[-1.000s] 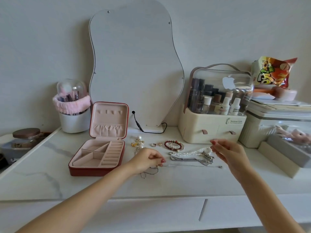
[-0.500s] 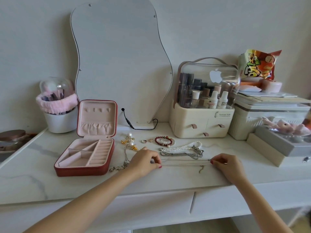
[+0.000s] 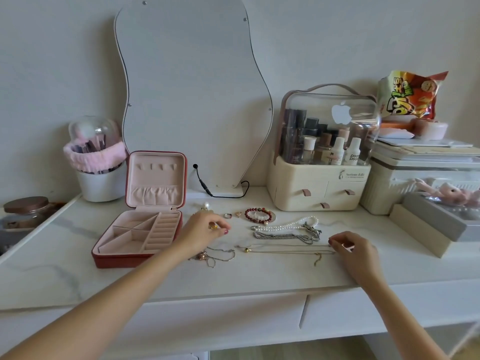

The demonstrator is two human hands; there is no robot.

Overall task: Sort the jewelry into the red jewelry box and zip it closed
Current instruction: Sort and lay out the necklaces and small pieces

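The red jewelry box [image 3: 109, 259] lies open on the white table, its pink compartments bare and its lid upright. My left hand [image 3: 201, 233] is just right of the box and pinches a small gold earring [image 3: 213, 226]; a pearl earring [image 3: 206, 205] sits behind it. My right hand [image 3: 355, 252] pinches the right end of a thin gold necklace [image 3: 285, 249] stretched flat along the table. Behind that lie a silver chain [image 3: 283, 236], a pearl necklace [image 3: 285, 226], a red bead bracelet [image 3: 258, 216] and two rings [image 3: 227, 215]. A rose pendant chain [image 3: 215, 255] lies under my left wrist.
A wavy mirror [image 3: 192, 100] leans on the wall behind the box. A brush cup [image 3: 101, 183] stands at the back left, a cosmetics organiser [image 3: 319, 188] at the back right. Grey and cream boxes [image 3: 428, 224] crowd the right side. A jar [image 3: 26, 211] sits off the table's left edge.
My left hand let go of the thin necklace's left end and moved back to the gold earring. The necklace now lies flat; my right hand stays at its right end.
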